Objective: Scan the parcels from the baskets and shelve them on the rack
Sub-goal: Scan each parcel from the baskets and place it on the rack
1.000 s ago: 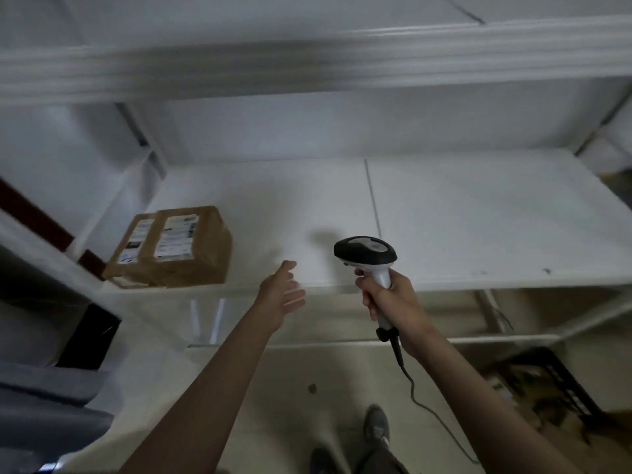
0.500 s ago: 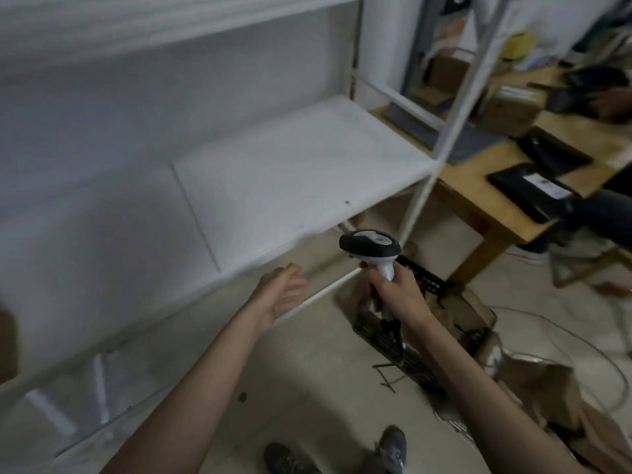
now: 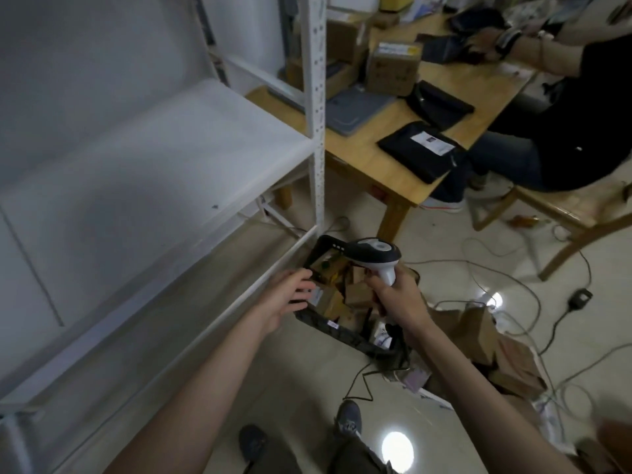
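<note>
My right hand [image 3: 398, 297] grips the handle of a white and black barcode scanner [image 3: 374, 255], held over a black basket [image 3: 345, 333] on the floor. The basket holds several brown cardboard parcels [image 3: 355, 292]. My left hand [image 3: 290, 295] is empty with fingers relaxed, reaching over the basket's left rim. The white rack [image 3: 143, 159] stands to the left with a bare shelf; its upright post [image 3: 316, 107] rises just behind the basket.
A wooden table [image 3: 393, 165] at the right carries black mailers and a cardboard box; a seated person [image 3: 564, 114] works there. Brown paper bags [image 3: 478, 340] and loose cables [image 3: 513, 278] litter the floor right of the basket.
My view has swung right and down, away from the shelf with its parcels, to the basket on the floor. Both hands now hang over the basket; the scanner stays in my right hand.
</note>
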`<state>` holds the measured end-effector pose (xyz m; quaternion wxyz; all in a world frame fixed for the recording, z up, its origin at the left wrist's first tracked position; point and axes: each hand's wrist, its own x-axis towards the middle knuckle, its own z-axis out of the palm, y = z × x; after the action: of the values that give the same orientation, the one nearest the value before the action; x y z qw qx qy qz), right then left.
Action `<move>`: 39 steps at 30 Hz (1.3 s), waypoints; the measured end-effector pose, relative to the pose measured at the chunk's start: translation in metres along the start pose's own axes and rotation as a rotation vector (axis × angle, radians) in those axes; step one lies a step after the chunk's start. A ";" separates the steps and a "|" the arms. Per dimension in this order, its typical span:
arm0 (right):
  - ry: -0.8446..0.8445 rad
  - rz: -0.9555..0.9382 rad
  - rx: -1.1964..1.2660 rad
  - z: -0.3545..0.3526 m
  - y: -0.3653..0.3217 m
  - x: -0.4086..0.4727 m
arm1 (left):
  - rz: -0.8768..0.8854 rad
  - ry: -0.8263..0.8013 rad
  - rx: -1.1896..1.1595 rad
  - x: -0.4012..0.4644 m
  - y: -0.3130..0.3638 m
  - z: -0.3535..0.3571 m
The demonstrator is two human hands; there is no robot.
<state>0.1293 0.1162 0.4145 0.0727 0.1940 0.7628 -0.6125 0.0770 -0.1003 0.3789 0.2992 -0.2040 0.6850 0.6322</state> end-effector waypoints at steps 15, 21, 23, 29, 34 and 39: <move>0.225 0.208 -0.081 -0.091 0.067 0.076 | -0.068 -0.242 0.373 0.119 0.035 0.110; 0.323 0.307 -0.099 -0.105 0.102 0.114 | -0.099 -0.325 0.538 0.180 0.035 0.145; 0.335 0.331 -0.084 -0.106 0.115 0.122 | -0.115 -0.341 0.579 0.195 0.030 0.157; 0.332 0.413 -0.042 -0.104 0.169 0.153 | -0.157 -0.333 0.708 0.249 -0.005 0.193; 0.294 0.447 -0.006 -0.096 0.229 0.183 | -0.148 -0.297 0.859 0.314 -0.063 0.211; 0.300 0.506 0.025 -0.086 0.294 0.203 | -0.157 -0.274 1.006 0.362 -0.141 0.225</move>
<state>0.0679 0.2922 0.0979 0.1071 0.4673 0.6847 -0.5489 -0.0633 0.1414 0.0270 0.4935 -0.0011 0.8410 0.2218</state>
